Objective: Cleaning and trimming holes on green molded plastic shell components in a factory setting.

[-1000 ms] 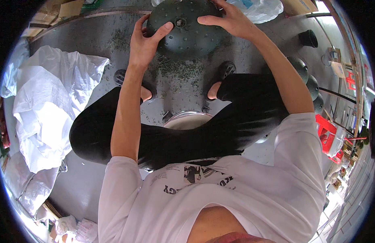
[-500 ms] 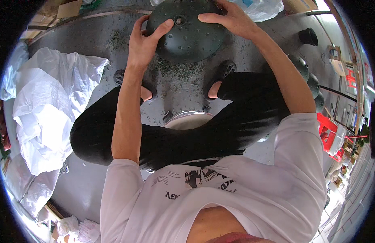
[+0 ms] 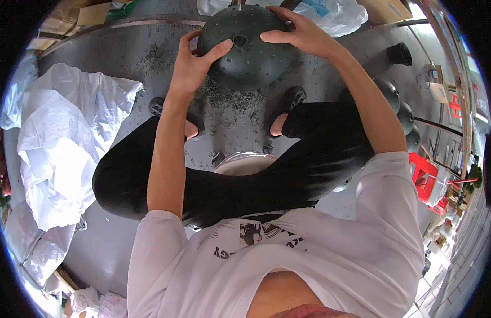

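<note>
Ball (image 3: 256, 69) is b/w our L hand (image 3: 192, 71) and R hand (image 3: 311, 38), up past our feet. It's big, round, dk green, w/ lots of little spots. It looks round, so we see no long way to it & go by the hole (image 3: 239, 41), which faces up at us, a bit L of the ball's middle. Our L thumb (image 3: 222, 49) is right by the hole's rim; our R thumb (image 3: 274, 36) is a bit off on the other side. So L hand is nearer the hole.

Both our hands are clamped on the ball, one per side, thumbs on top. Most of our L fingertips are hid b/c they go behind it. Can't tell if the ball sits on the floor (image 3: 113, 254) or on smth else.

In the way: thin rod (image 3: 238, 4) at the ball's far edge; can't tell if they touch. Our shoes (image 3: 295, 97) are on the near side, w/ green bits (image 3: 228, 98) b/w them.

Clear bag (image 3: 335, 17) is just past our R hand. Well off to R: blk pot (image 3: 399, 53), more green balls (image 3: 405, 117), red stool (image 3: 425, 179). Big white sheet (image 3: 65, 153) is off to L, well apart from the ball.
</note>
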Action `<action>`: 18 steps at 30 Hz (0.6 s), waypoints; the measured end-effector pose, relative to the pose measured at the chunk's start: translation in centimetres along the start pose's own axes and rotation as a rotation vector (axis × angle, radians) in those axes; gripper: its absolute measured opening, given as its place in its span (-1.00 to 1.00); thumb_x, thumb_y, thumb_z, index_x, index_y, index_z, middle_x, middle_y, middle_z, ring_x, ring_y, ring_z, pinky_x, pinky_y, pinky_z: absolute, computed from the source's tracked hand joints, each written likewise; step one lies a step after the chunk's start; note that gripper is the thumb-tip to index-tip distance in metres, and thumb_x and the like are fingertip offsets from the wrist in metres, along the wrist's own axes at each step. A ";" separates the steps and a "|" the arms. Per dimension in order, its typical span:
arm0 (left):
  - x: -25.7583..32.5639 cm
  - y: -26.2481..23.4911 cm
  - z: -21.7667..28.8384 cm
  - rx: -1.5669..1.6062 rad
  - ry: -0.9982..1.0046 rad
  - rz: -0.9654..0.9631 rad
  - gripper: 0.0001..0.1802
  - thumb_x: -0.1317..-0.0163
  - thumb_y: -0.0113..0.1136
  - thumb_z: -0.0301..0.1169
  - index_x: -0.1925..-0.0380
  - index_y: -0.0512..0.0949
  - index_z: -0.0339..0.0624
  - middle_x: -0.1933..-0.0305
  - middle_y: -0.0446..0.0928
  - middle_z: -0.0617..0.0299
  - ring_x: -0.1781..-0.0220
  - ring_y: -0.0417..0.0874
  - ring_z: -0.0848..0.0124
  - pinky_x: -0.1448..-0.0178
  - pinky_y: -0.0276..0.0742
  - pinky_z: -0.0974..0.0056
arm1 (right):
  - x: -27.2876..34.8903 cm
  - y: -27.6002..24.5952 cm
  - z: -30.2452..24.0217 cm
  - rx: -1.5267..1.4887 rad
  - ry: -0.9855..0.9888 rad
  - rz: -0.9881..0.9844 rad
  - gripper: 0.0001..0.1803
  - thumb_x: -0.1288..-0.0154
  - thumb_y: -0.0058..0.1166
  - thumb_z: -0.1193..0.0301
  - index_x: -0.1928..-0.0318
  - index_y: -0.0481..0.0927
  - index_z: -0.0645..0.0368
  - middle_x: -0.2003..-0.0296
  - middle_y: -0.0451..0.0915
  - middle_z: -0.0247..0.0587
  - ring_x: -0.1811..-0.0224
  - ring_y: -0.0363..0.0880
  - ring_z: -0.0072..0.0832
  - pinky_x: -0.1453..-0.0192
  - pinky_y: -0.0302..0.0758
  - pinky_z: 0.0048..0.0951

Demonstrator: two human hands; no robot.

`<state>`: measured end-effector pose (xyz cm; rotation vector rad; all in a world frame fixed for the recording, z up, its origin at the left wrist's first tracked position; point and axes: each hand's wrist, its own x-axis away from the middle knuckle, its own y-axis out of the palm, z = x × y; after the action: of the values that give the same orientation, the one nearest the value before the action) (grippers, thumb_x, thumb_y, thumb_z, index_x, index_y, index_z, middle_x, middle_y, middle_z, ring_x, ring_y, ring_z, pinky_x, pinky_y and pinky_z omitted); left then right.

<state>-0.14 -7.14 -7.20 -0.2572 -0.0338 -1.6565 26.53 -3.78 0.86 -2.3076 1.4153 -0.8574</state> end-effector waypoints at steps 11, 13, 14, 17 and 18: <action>-1.1 -0.4 -2.5 0.136 -0.006 -0.058 0.27 0.03 0.54 0.22 -0.42 0.09 -0.41 -0.34 0.33 -0.27 -0.36 0.45 0.04 -0.40 0.39 0.09 | -0.9 1.0 3.3 0.219 0.000 0.085 0.36 -0.01 0.38 -0.32 -0.54 0.03 0.34 -0.49 0.10 0.28 -0.55 0.11 0.09 -0.57 0.14 -0.01; -1.5 -0.3 -2.4 0.118 -0.120 -0.018 0.28 0.00 0.47 0.31 -0.40 0.09 -0.43 -0.35 0.32 -0.27 -0.39 0.41 0.03 -0.47 0.27 0.07 | -1.1 1.8 5.8 0.407 -0.212 0.307 0.15 0.01 0.47 -0.19 -0.42 0.33 0.31 -0.32 0.43 0.20 -0.35 0.46 0.01 -0.41 0.39 -0.14; -1.6 -0.2 -2.6 0.117 -0.122 -0.015 0.28 0.00 0.47 0.31 -0.40 0.09 -0.43 -0.35 0.32 -0.27 -0.39 0.41 0.03 -0.47 0.27 0.07 | -1.2 2.0 5.7 0.405 -0.214 0.304 0.15 0.01 0.47 -0.19 -0.42 0.33 0.31 -0.32 0.43 0.20 -0.35 0.46 0.01 -0.41 0.39 -0.14; -1.5 0.3 -2.8 0.127 -0.115 0.005 0.29 -0.01 0.43 0.35 -0.38 0.08 -0.46 -0.32 0.33 -0.31 -0.37 0.42 0.02 -0.46 0.26 0.05 | -1.3 2.4 5.3 0.466 -0.224 0.291 0.18 0.05 0.49 -0.19 -0.40 0.34 0.36 -0.32 0.42 0.22 -0.37 0.43 0.05 -0.44 0.37 -0.12; -1.3 0.5 -2.6 0.134 -0.139 0.009 0.30 -0.01 0.44 0.35 -0.38 0.05 -0.48 -0.31 0.33 -0.33 -0.36 0.43 0.02 -0.46 0.27 0.05 | -1.3 2.4 5.0 0.448 -0.234 0.287 0.16 0.04 0.48 -0.20 -0.40 0.35 0.34 -0.31 0.43 0.22 -0.37 0.43 0.06 -0.45 0.36 -0.12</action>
<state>0.07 -6.40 -10.03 -0.2698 -0.2475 -1.6171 27.52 -4.05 -4.72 -1.7568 1.2596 -0.7033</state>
